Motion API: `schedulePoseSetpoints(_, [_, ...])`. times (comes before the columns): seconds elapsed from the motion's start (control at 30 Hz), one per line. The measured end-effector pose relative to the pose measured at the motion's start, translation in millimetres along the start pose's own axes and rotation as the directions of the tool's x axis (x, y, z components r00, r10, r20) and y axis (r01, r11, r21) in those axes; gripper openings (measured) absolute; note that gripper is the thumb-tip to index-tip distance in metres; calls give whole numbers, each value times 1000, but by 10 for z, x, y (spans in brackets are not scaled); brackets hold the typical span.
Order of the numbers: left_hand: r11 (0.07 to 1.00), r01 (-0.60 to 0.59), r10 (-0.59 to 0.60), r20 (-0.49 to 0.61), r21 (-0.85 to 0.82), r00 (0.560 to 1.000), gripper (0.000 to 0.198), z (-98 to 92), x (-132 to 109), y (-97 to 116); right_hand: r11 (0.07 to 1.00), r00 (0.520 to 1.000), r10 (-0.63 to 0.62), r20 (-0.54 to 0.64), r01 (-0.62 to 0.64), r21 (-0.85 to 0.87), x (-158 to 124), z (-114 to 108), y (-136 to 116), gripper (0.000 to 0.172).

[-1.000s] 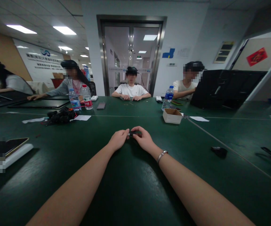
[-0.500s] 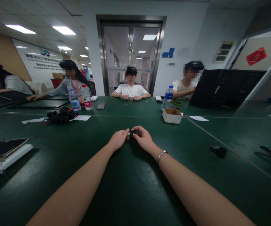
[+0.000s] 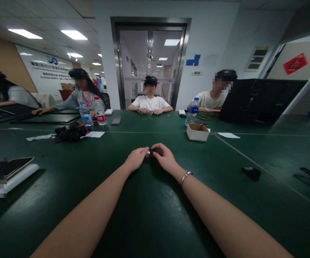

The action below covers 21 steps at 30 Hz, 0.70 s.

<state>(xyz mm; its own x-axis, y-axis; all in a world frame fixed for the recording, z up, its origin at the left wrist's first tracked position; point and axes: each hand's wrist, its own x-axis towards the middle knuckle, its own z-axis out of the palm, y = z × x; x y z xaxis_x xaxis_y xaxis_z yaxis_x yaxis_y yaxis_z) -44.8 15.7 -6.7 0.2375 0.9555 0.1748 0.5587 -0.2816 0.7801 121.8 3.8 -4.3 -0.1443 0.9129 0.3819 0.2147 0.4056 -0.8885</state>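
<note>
A small dark object with a silvery end (image 3: 151,152) is between my two hands, low over the green table (image 3: 155,200). My left hand (image 3: 137,158) pinches its silvery end. From the other side my right hand (image 3: 165,156) has its fingers closed round the dark part, with a metal bracelet on the wrist. The fingers cover much of the object, so its full shape is hidden.
An open cardboard box (image 3: 198,133) stands beyond my right hand, near a water bottle (image 3: 192,111). Black tangled items (image 3: 70,132) and two bottles lie farther left. A black object (image 3: 252,173) rests at the right. Several people sit around the table.
My hands hold nearly the same pose on the object. The person at the right has lowered a hand toward the table.
</note>
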Motion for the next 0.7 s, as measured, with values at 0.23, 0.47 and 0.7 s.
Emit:
schedulePoseSetpoints(0.23, [1000, -15, 15, -2, 20, 1000, 49, 11, 15, -20, 1000, 1000, -27, -7, 26, -17, 14, 9, 37, 19])
schedulePoseSetpoints(0.47, [1000, -18, 18, -7, 11, 1000, 46, 10, 14, -20, 1000, 1000, -10, -1, 10, -10, 9, 8, 10, 18])
schedulePoseSetpoints(0.7, [1000, -18, 18, -18, 1, 1000, 47, -3, 5, -11, 1000, 1000, -17, -9, 17, -7, 13, 10, 47, 19])
